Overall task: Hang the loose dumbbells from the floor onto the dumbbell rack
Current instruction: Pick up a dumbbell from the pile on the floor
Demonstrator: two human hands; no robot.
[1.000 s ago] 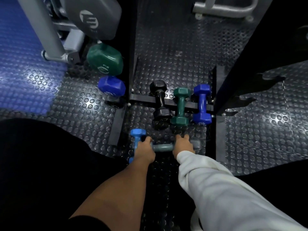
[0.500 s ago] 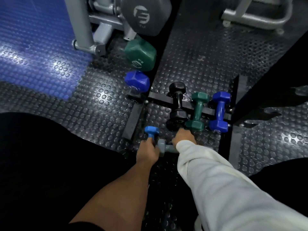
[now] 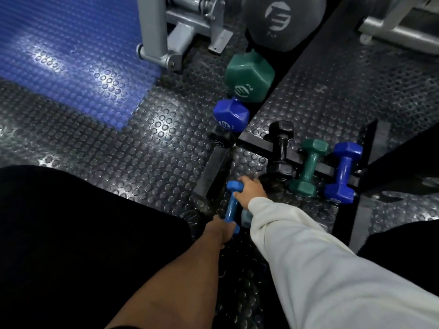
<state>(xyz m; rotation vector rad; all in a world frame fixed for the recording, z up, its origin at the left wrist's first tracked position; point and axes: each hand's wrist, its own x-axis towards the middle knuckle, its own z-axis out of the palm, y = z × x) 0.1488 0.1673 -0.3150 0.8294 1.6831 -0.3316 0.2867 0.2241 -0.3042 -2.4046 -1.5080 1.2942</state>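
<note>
Left hand (image 3: 219,230) grips light-blue dumbbell (image 3: 232,205); right hand (image 3: 250,189) grasps its top; black (image 3: 280,150), green (image 3: 308,168), blue (image 3: 343,170) dumbbells just beside.

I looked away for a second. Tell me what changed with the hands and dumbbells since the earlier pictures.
The right hand left the grey dumbbell and moved onto the far head of the light blue dumbbell. The left hand slid back to its near end, still gripping it. The grey dumbbell is now mostly hidden by the sleeve. The black dumbbell, green dumbbell and dark blue dumbbell stayed lying across the black bar.
</note>
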